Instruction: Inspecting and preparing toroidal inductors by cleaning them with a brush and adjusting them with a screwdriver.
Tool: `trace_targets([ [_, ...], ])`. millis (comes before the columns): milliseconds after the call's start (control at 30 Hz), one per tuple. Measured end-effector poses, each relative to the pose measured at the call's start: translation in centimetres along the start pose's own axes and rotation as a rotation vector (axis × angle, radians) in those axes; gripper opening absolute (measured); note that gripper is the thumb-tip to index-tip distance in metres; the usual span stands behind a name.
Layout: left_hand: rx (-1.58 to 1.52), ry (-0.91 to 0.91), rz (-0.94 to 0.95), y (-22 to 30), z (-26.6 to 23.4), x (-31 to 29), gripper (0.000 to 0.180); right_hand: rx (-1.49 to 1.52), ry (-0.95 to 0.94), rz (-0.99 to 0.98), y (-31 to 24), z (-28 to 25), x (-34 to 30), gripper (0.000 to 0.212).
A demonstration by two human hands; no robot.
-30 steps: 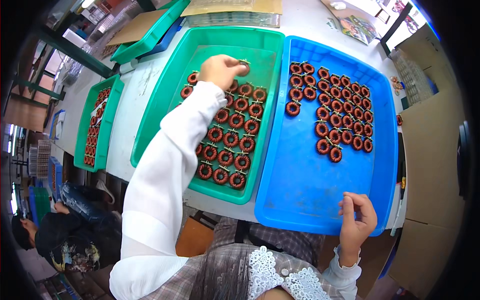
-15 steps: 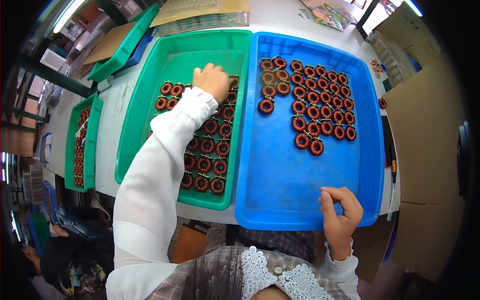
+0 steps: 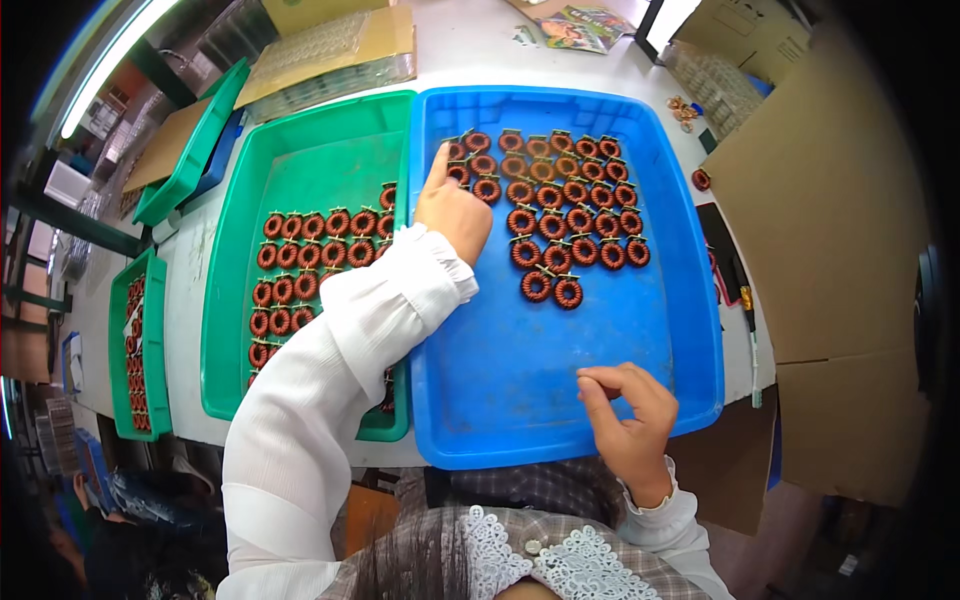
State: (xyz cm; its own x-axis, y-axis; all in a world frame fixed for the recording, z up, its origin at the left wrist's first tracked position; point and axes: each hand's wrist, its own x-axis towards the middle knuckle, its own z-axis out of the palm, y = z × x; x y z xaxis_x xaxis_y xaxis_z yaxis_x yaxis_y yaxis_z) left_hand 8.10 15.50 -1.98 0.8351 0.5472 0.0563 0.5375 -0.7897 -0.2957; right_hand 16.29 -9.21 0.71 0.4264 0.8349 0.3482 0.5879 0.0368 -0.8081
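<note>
In the blue tray (image 3: pixel 690 390) stand rows of copper-wound ring coils (image 3: pixel 568 293), each with a pale strip across its top edge. My left hand (image 3: pixel 455 212) reaches over the left side of this tray. Its index finger stretches out beside the top-left coil (image 3: pixel 457 151); the other fingertips are hidden beneath the hand. Lower in the tray, my right hand (image 3: pixel 632 420) hovers with thumb and index fingertip pressed together, and nothing shows between them. The green tray (image 3: pixel 225 330) on the left holds more rows of ring coils (image 3: pixel 303 286), partly hidden by my left sleeve.
A smaller green tray with coils (image 3: pixel 157 340) stands at the far left. Clear plastic packs under cardboard (image 3: pixel 330 60) lie behind the trays. To the right are a loose coil (image 3: pixel 700 179), a yellow-handled tool (image 3: pixel 746 298) and a large cardboard sheet (image 3: pixel 820 240).
My left hand has moved right from the far part of the green tray to the blue tray, its index finger now extended. The view has shifted; my right hand keeps its pose.
</note>
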Motion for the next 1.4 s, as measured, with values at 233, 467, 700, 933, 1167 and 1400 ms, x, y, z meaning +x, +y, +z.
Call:
trace_targets([
  [233, -0.305, 0.120, -0.006, 0.1, 0.3, -2.3, 0.015, 0.054, 0.007, -0.001, 0.0, -0.1, -0.5, 0.005],
  [467, -2.330, -0.483, -0.237, 2.5, -8.2, -9.9, 0.042, 0.194, 0.012, 0.037, 0.2, -1.1, -0.5, 0.029],
  [700, -2.649, -0.562, -0.326, 4.9, -9.1, -15.1, 0.051, 0.339, -0.115, -0.042, -1.9, -0.8, -0.2, 0.055],
  [933, -2.724, -0.590, -0.363, 5.9, -8.0, -16.5, 0.048, 0.329, -0.167, -0.080, -1.8, -0.5, -1.2, 0.047],
  [1167, -2.777, -0.482, -0.378, 6.6, -6.7, -17.6, 0.026, 0.266, -0.125, -0.169, -1.8, -0.4, -1.5, 0.045],
  [1400, -2.728, -0.438, -0.349, 7.3, -6.4, -17.9, 0.025, 0.253, -0.120, -0.153, -1.8, -0.6, -2.4, 0.048],
])
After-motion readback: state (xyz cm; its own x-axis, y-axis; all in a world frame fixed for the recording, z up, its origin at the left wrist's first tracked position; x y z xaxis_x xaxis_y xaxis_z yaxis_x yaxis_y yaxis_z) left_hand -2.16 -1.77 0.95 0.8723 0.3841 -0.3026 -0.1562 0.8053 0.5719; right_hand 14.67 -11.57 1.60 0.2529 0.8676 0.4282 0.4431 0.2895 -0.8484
